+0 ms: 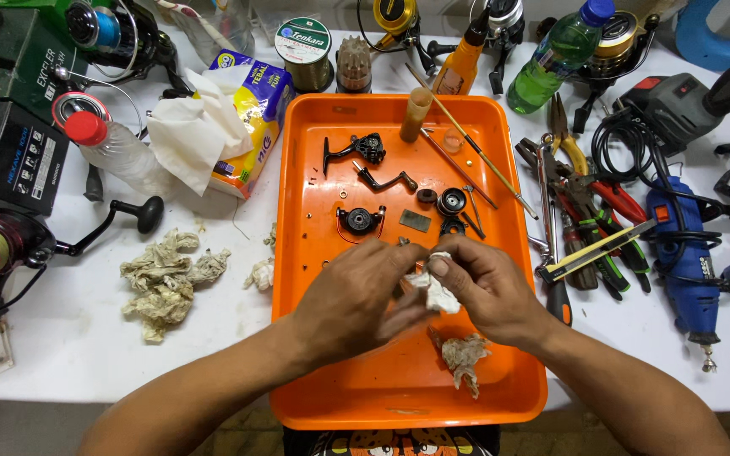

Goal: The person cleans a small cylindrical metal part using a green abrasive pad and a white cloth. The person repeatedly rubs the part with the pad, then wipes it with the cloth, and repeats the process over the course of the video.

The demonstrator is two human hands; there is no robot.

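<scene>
My left hand (356, 295) and my right hand (487, 287) meet over the middle of an orange tray (314, 355). Between their fingers is a small white tissue wad (437, 291), pinched by my right thumb and fingers; my left fingers close on it too, and whatever is inside is hidden. A dirty crumpled tissue (465, 356) lies on the tray just below my right hand. Small dark reel parts sit further back on the tray: a handle arm (355, 150), a crank (386, 180), a round housing (359, 219), a bearing-like ring (452, 201).
Used tissue wads (166, 274) lie left of the tray, beside a tissue pack (247, 114) and a clear bottle (111, 143). A fishing reel (2, 245) sits at far left. Pliers and screwdrivers (585, 211) and a blue rotary tool (686, 262) lie right. Bottles and a line spool (304, 51) stand behind.
</scene>
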